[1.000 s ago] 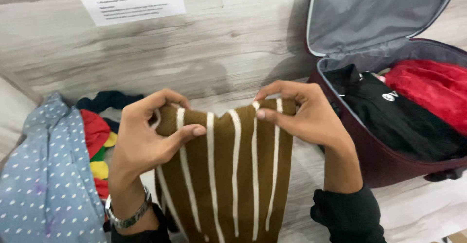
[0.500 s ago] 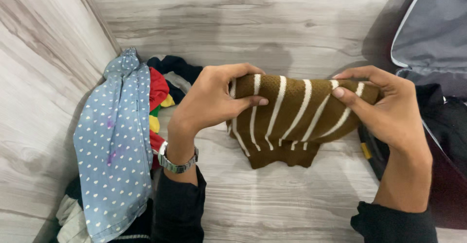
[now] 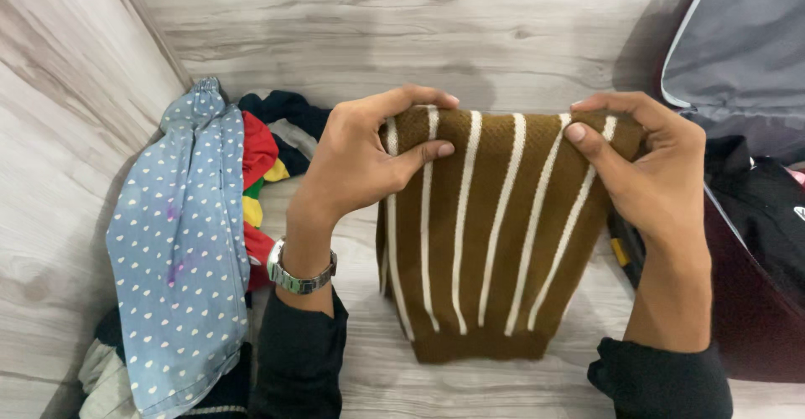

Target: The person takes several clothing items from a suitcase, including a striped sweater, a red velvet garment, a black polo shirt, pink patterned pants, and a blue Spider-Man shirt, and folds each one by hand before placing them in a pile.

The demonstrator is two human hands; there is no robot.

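Hands: left hand [image 3: 360,163] and right hand [image 3: 650,171] pinch folded brown striped sweater [image 3: 486,234] top corners; loose fold could slump open.

Brown knit sweater [image 3: 495,234] with thin white vertical stripes, folded into a narrow rectangle, held up by its top edge and hanging flat, hem downward. It hangs just left of the maroon suitcase [image 3: 746,318], over the pale wood floor.
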